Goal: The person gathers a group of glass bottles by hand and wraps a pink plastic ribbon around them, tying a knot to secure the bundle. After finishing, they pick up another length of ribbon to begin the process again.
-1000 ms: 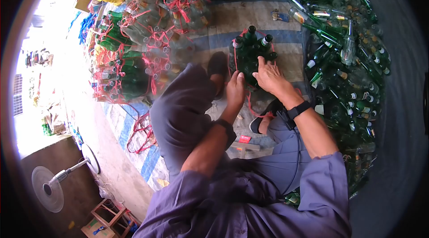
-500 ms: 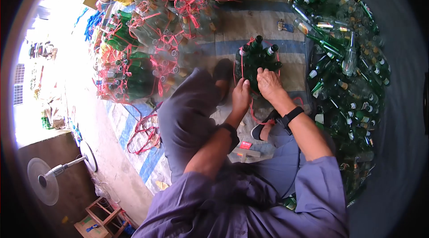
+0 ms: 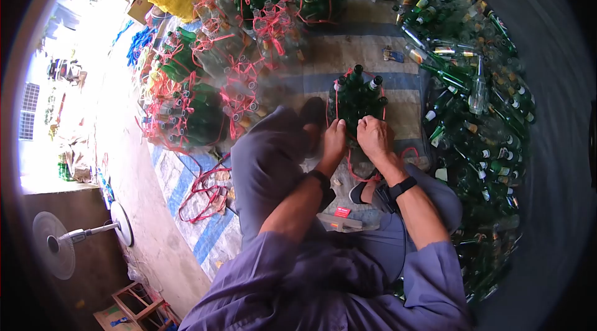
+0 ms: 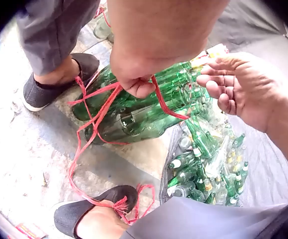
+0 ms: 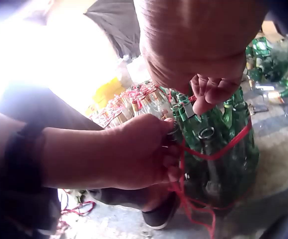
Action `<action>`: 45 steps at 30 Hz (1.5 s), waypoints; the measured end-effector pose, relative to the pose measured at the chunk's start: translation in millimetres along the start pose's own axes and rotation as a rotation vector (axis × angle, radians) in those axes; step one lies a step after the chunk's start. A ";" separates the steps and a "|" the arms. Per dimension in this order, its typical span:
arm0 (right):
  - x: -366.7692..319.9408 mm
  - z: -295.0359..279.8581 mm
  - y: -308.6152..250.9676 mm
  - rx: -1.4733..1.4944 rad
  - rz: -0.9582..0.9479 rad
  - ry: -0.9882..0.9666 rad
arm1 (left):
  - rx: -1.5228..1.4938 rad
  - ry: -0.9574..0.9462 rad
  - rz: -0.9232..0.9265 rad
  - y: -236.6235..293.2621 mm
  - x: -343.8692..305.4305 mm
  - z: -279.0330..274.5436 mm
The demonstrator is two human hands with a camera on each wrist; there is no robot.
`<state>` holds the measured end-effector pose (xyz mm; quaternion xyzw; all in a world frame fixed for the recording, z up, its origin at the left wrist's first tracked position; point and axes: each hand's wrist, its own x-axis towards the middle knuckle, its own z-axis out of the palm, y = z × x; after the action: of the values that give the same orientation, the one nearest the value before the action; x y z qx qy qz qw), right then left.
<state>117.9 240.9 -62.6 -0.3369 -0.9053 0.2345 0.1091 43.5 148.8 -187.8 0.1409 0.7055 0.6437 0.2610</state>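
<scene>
A bundle of green bottles (image 3: 354, 100) stands between the feet, with red string (image 5: 226, 151) around it. My left hand (image 3: 334, 139) is at the bundle's near left side; in the left wrist view this hand (image 4: 154, 57) pinches the red string (image 4: 162, 102) between thumb and finger. Loose string ends hang below it. My right hand (image 3: 375, 138) is just right of it, close to the bottle necks. The left wrist view shows the right hand (image 4: 251, 89) with curled fingers and no string visible in them.
Bottle bundles tied in red string (image 3: 202, 113) stand at the left and back. Loose bottles (image 3: 479, 138) are heaped on the right. A striped sheet (image 3: 348, 39) covers the floor; a fan (image 3: 55, 245) stands at lower left.
My right hand has drawn back from the bottle tops towards the body, its fingers now more curled. The left hand keeps its place by the bundle. The head view has shifted slightly.
</scene>
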 end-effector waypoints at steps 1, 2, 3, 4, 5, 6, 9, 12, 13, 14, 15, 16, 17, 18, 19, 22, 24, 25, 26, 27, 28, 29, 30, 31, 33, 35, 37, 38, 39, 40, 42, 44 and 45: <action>-7.8 2.1 -4.5 0.132 0.068 0.062 | 0.001 -0.006 0.003 -5.4 1.5 0.4; -15.3 6.9 -8.8 0.233 0.081 0.122 | -0.013 -0.004 -0.018 -10.5 4.7 0.8; -20.5 36.4 7.7 0.322 0.118 0.086 | -0.026 -0.001 -0.040 -13.4 7.1 0.9; -29.1 45.8 8.7 0.386 0.156 0.101 | -0.024 -0.009 -0.038 -13.5 7.5 0.3; -37.9 54.1 6.9 0.451 0.193 0.116 | -0.008 -0.012 -0.041 -12.8 8.2 -0.7; -45.4 72.9 13.6 0.506 0.268 0.107 | 0.008 -0.015 -0.044 -13.0 8.9 -0.7; -64.3 114.9 30.8 0.693 0.381 0.170 | -0.106 -0.043 -0.085 -34.2 14.2 -0.5; -75.6 166.5 62.3 0.843 0.589 0.095 | -0.091 -0.018 -0.101 6.1 0.2 0.4; -78.9 137.1 45.6 0.967 0.641 0.019 | -0.077 -0.023 -0.110 9.8 -3.0 -0.4; -78.6 116.1 34.3 1.090 0.689 -0.056 | -0.115 -0.005 -0.131 12.8 -3.7 1.0; -77.9 114.5 34.3 1.097 0.701 -0.055 | -0.154 0.016 -0.152 11.5 -3.0 3.1; -76.8 113.6 34.6 1.242 0.739 -0.129 | -0.144 0.012 -0.161 9.5 -2.2 3.3; -76.0 113.4 34.7 1.389 0.776 -0.207 | -0.115 -0.010 -0.161 7.2 -1.2 1.3; -75.7 110.5 32.7 1.400 0.793 -0.209 | -0.084 -0.034 -0.164 3.1 -0.9 -1.1; -74.5 106.7 30.3 1.451 0.798 -0.225 | -0.067 -0.039 -0.176 0.5 -0.4 -2.8; -72.3 105.8 25.5 1.515 0.811 -0.216 | -0.105 -0.015 -0.235 1.9 0.5 -1.1; -71.8 111.0 28.9 1.519 0.811 -0.194 | -0.121 -0.011 -0.282 10.1 -3.5 1.2; -72.1 119.9 34.5 1.464 0.772 -0.264 | -0.154 0.002 -0.316 9.5 -3.2 0.7; -72.6 128.7 38.7 1.406 0.730 -0.332 | -0.145 -0.001 -0.319 9.4 -2.4 0.0; -71.1 134.9 38.5 1.411 0.734 -0.329 | -0.079 -0.002 -0.250 7.6 -0.5 -0.7; -69.8 141.5 36.8 1.420 0.733 -0.297 | -0.015 -0.003 -0.179 5.7 0.5 -1.3; -71.0 147.1 35.7 1.427 0.733 -0.268 | -0.011 -0.005 -0.181 3.7 0.0 -2.3; -72.7 143.5 32.3 1.429 0.736 -0.266 | -0.075 -0.020 -0.222 8.0 -1.6 -2.0; -75.0 139.0 29.5 1.411 0.729 -0.201 | -0.140 -0.035 -0.261 12.5 -2.8 -1.2; -78.4 126.4 25.8 1.393 0.718 -0.136 | -0.171 -0.040 -0.305 19.8 -5.4 0.4; -79.6 111.2 20.3 1.387 0.931 -0.193 | -0.201 -0.042 -0.343 26.3 -6.0 0.8; -83.2 117.4 19.3 1.428 0.931 -0.171 | -0.239 -0.036 -0.389 27.1 -5.9 2.2; -84.3 120.8 19.3 1.465 0.934 -0.149 | -0.237 -0.037 -0.388 27.1 -5.5 2.7; -84.4 122.4 18.3 1.467 0.934 -0.147 | -0.241 -0.027 -0.373 24.4 -4.6 2.8; -84.6 124.4 16.9 1.424 0.886 -0.100 | -0.246 -0.016 -0.358 21.5 -3.6 2.8; -84.5 122.2 13.6 1.379 0.844 -0.053 | -0.200 -0.040 -0.309 16.4 -0.9 -0.2; -80.4 113.8 11.8 1.373 0.639 0.197 | -0.153 -0.063 -0.265 11.7 1.4 -5.7; -80.0 124.1 17.0 1.373 0.645 0.199 | -0.125 -0.084 -0.239 9.5 3.5 -9.0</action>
<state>143.2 155.7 -181.7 -0.4606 -0.3993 0.7333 0.3012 34.4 144.4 -178.9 0.0661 0.6643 0.6441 0.3733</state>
